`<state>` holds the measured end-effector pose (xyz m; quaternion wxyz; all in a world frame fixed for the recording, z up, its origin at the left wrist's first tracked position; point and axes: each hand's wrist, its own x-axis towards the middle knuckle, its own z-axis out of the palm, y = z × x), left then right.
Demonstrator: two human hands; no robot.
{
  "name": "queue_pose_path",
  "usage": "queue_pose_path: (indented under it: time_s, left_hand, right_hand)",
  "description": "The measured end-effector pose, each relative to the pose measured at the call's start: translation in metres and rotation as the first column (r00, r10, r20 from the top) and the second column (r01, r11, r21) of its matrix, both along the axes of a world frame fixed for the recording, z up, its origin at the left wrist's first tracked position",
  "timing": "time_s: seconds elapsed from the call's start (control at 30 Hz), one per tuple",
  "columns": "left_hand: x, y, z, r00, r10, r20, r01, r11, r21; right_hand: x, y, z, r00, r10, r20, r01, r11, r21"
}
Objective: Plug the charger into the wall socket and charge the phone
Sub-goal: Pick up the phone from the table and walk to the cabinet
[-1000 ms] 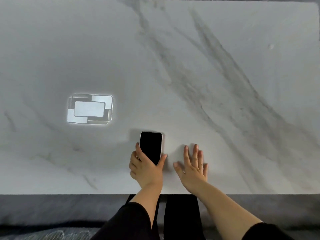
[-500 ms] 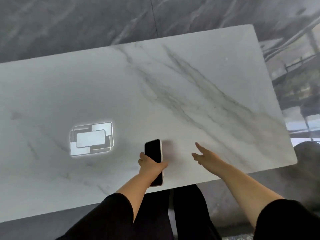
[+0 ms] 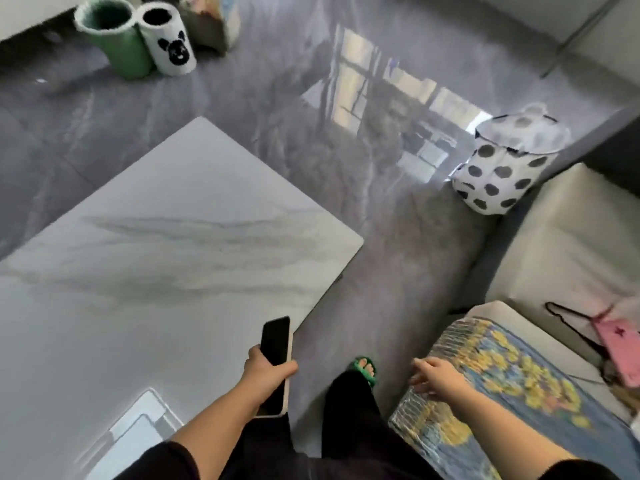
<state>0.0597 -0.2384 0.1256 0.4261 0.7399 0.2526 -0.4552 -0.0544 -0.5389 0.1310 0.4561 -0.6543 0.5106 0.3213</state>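
My left hand (image 3: 266, 370) grips a black-screened phone (image 3: 276, 344) in a pale case, held upright in the air over the near right edge of the white marble table (image 3: 166, 258). My right hand (image 3: 434, 375) holds nothing, fingers spread, and hovers at the edge of a blue and yellow patterned cushion (image 3: 491, 386). No charger and no wall socket show in this view.
A grey sofa (image 3: 568, 251) with a pink item (image 3: 620, 344) and a black cord lies to the right. A white basket with black dots (image 3: 502, 168) stands on the glossy grey floor (image 3: 311, 98). A green bin (image 3: 117, 43) and a panda-face bin (image 3: 169, 43) stand at far left.
My view has swung right, off the table towards the floor and sofa. My left hand has lifted the phone off the table. My right hand has left the tabletop and reached the cushion.
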Motion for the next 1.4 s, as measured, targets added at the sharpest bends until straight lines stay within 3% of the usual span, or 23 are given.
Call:
queue_pose_path:
  time_s: [0.13,0.3,0.47,0.6,0.9,1.17,1.3,1.4]
  left_hand:
    - [0.008,-0.087,0.001,0.999,-0.042,0.019,0.042,0.999,-0.016]
    - [0.044,-0.184,0.007,0.984,-0.157,0.089,0.156,0.988,0.014]
    - [0.101,-0.251,0.01,0.937,-0.3,0.181,0.292,0.954,0.073]
    - [0.156,-0.291,0.006,0.932,-0.316,0.176,0.308,0.949,0.07]
    - [0.277,-0.345,0.004,0.989,-0.14,0.048,0.137,0.989,0.061]
    - [0.382,-0.399,0.011,0.993,0.112,0.036,-0.112,0.994,0.009]
    - [0.437,-0.425,0.017,0.967,0.246,0.069,-0.247,0.969,0.018]
    - [0.468,-0.436,0.022,0.914,0.4,0.074,-0.402,0.916,0.018]
  right_hand:
    - [-0.04,-0.069,-0.005,0.975,-0.203,-0.091,0.211,0.974,0.086]
    - [-0.043,-0.119,-0.008,0.957,-0.271,-0.101,0.281,0.953,0.114]
    - [0.028,-0.162,-0.015,0.943,-0.325,0.074,0.313,0.939,0.14]
    - [0.128,-0.212,-0.017,0.949,-0.252,0.19,0.229,0.964,0.134]
    - [0.307,-0.313,0.001,0.978,-0.018,0.206,0.014,1.0,0.019]
    - [0.411,-0.415,-0.007,0.991,0.121,0.057,-0.122,0.993,0.006]
    - [0.499,-0.46,-0.012,0.964,0.264,0.04,-0.265,0.964,0.022]
    - [0.571,-0.472,-0.015,0.891,0.453,0.018,-0.454,0.891,0.026]
